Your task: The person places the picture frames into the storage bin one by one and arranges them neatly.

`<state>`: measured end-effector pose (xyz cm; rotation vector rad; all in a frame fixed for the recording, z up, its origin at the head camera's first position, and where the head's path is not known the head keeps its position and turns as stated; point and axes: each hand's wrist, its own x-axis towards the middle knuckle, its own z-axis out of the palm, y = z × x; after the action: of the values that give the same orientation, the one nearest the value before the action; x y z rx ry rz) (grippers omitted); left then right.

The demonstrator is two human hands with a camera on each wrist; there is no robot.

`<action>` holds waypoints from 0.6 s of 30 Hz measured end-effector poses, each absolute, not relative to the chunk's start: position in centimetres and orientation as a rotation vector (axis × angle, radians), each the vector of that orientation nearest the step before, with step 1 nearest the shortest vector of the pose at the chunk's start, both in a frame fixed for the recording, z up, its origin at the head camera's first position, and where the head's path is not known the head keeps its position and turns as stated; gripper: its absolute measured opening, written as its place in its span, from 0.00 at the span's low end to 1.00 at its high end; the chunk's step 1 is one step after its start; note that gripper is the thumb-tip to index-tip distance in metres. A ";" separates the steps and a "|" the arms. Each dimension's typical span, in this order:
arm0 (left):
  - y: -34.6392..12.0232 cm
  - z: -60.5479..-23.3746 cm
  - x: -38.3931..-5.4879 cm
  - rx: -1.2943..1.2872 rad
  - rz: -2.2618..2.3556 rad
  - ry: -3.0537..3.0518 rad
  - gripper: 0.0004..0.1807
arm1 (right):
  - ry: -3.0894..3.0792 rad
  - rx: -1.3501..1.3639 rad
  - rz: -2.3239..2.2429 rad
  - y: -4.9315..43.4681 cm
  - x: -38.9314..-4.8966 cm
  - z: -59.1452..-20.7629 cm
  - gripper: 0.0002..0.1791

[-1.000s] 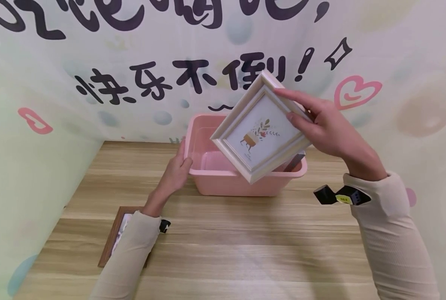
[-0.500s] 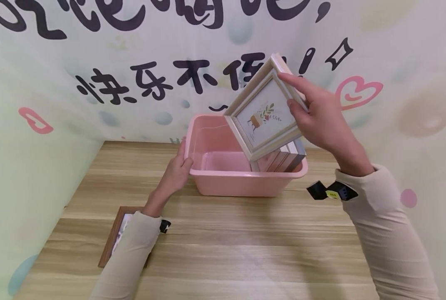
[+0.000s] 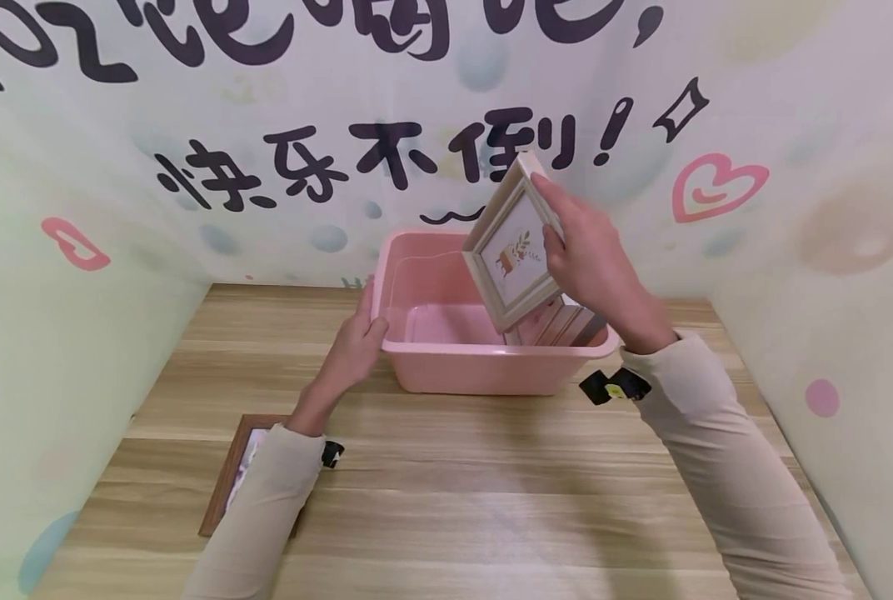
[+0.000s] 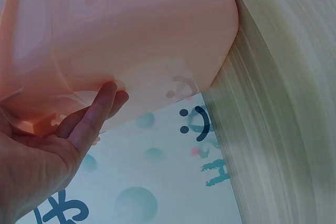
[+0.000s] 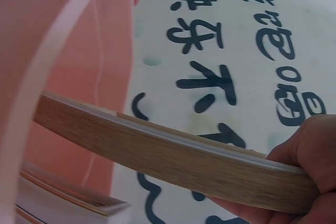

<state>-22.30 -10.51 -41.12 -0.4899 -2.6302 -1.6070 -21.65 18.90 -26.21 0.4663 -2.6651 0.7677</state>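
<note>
On the left end of the pink plastic basin, my left hand grips the rim; the left wrist view shows its fingers beneath that rim. A cream picture frame with a small plant print is tilted in my right hand, which pinches its upper right side. Its lower corner dips inside the basin. The right wrist view gives the frame's wood-toned edge between thumb and fingers. Several more picture frames lean together at the basin's right end, partly hidden by the held one.
A brown picture frame lies on the wood-grain table at the left, partly under my left forearm. Behind the basin rises a printed wall covering with large dark characters. Walls also bound both sides.
My right hand has carried the cream frame first up and right, then down and left, so its lower corner now sits inside the basin. The left hand holds still on the rim.
</note>
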 end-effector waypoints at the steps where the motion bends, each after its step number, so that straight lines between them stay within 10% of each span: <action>1: -10.5 -41.2 -22.3 -0.489 -1.603 -2.633 0.37 | -2.682 0.447 0.771 18.8 -21.8 -26.6 0.35; 18: -10.6 -41.3 -22.4 -0.491 -1.586 -2.620 0.38 | -2.896 0.270 0.651 17.3 -23.6 -32.1 0.39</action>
<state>-22.42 -10.62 -41.33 -0.4909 -2.6200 -1.5857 -23.61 17.29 -32.15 0.2702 -2.8964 0.6508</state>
